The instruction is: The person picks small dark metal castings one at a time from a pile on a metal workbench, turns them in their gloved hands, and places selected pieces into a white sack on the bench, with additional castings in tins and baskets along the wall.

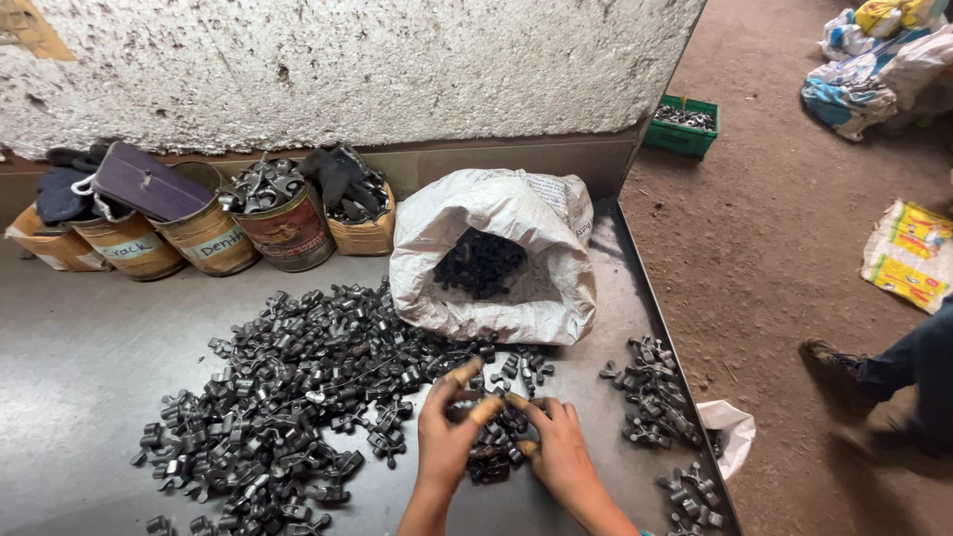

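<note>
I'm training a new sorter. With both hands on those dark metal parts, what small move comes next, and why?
Probably lift the left hand and right hand with a few of the parts they pinch, clear of the big pile. Both hands already have fingertips on that small cluster, and a separate heap lies to the right.

dull metal parts [288, 387], seemingly woven-plastic sack [496, 213]

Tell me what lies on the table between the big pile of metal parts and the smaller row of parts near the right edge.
In the head view, both hands, left hand and right hand, working a small cluster of parts.
</note>
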Available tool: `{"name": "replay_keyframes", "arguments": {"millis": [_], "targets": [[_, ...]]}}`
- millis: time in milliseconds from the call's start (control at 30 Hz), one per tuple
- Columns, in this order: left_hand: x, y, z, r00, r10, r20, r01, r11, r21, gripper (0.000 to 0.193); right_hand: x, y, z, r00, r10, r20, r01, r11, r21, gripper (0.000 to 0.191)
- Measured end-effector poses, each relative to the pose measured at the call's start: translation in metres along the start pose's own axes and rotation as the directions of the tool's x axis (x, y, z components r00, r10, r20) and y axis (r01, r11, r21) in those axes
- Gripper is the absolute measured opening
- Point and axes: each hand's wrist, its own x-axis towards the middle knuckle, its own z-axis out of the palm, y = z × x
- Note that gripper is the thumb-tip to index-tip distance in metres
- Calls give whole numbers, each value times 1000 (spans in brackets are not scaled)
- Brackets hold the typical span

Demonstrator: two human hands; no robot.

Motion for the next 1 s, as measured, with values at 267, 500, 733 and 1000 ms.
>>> {"name": "replay_keyframes", "arguments": {"millis": [267,500,733,1000], "targets": [[-58,-8,-20,992,-92,-86,125,797,592,88,-1,20,-11,996,-84,-17,85,996,21,52],[-63,-42,-13,948,-316,-34,267,732,626,88,-36,50,-17,996,18,-83,-15,999,41,46],[-58,-47,-2,983,-173,-60,165,701,694,78,-41,68,-44,995,31,-93,-27,999,41,58],[-55,-35,8,984,-153,-94,175,702,690,72,-37,78,-17,999,29,-36,-27,999,40,45]]}}
